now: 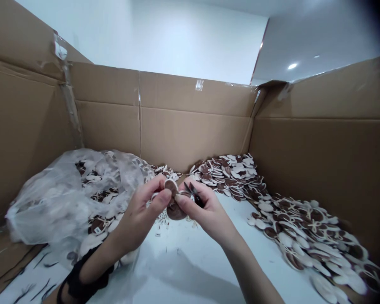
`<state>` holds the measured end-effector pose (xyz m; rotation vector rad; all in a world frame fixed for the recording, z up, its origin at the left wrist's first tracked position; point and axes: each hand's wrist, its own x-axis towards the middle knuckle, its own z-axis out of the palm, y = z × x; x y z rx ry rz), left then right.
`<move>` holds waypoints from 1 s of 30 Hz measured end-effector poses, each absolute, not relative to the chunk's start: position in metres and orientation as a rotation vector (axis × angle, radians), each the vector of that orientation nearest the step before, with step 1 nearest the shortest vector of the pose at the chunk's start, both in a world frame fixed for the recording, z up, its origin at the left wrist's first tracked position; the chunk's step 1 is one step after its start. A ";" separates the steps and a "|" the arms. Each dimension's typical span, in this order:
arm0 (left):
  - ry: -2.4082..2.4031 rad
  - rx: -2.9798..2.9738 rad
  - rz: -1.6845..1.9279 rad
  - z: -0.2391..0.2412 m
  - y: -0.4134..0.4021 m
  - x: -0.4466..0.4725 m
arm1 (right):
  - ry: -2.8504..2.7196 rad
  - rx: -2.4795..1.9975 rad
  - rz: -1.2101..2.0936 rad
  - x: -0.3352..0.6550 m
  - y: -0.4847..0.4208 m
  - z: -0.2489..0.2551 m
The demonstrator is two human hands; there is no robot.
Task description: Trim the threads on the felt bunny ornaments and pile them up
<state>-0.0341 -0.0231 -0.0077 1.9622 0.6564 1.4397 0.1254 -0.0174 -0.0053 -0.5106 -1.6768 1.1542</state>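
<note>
Two bare hands hold one brown piece (176,212) between them, raised above the white bench (183,264) near the middle of the view. The fingers of the left hand (142,213) pinch its left side, thumb in front. The right hand (207,207) grasps two things: its thumb presses the piece's right side, and one pair of black snips (197,199) lies in the same grip, its two blades parted and pointing up and to the left. Fingertips behind the piece are hidden, as are most of the snips' handles.

The piece's long axis runs roughly upright, leaning a little left at the top; a narrow, pale-edged lobe points up, and the rounder brown end points down. Its right side is partly covered by the thumb.

One cloudy plastic bag (55,188) sits at left, blurring the brown and white pieces inside. To the right are two heaps of similar pieces, one at the back (228,171) and one nearer (316,236), overlapping too much to count; the nearer one fades into the dark corner. Small scraps (163,217), also uncountable, lie beyond the hands, partly covered by them. One black band (90,272) circles the left wrist; both forearms are cut off below.
</note>
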 end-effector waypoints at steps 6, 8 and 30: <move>0.745 1.887 1.417 -0.007 -0.029 -0.032 | -1.595 -0.425 1.012 0.115 -0.018 -0.011; 0.760 1.862 1.521 -0.009 -0.029 -0.030 | -1.574 -0.432 0.943 0.110 -0.019 -0.015; 0.375 2.539 1.893 0.001 -0.020 -0.051 | -1.674 -0.399 0.571 0.116 -0.023 -0.018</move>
